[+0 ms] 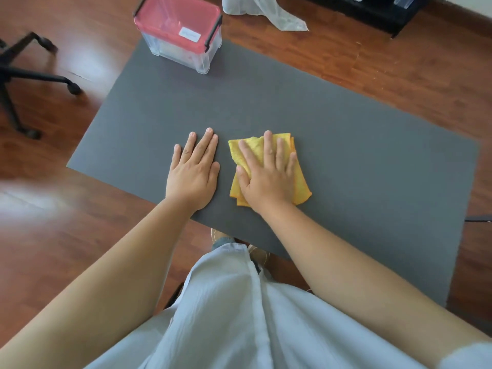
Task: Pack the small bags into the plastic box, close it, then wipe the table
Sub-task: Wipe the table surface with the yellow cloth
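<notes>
A clear plastic box [181, 51] with a red lid and black latches stands closed at the far left corner of the grey table [346, 155]. Its contents are too blurred to make out. A folded yellow cloth [302, 182] lies near the table's front middle. My right hand [266, 177] presses flat on top of the cloth, fingers spread. My left hand [194, 169] rests flat on the bare table just left of the cloth, holding nothing.
A black office chair base [24, 75] stands on the wooden floor to the left. A white plastic bag [255, 9] lies on the floor beyond the table. A dark shelf unit [372, 9] sits at the far right.
</notes>
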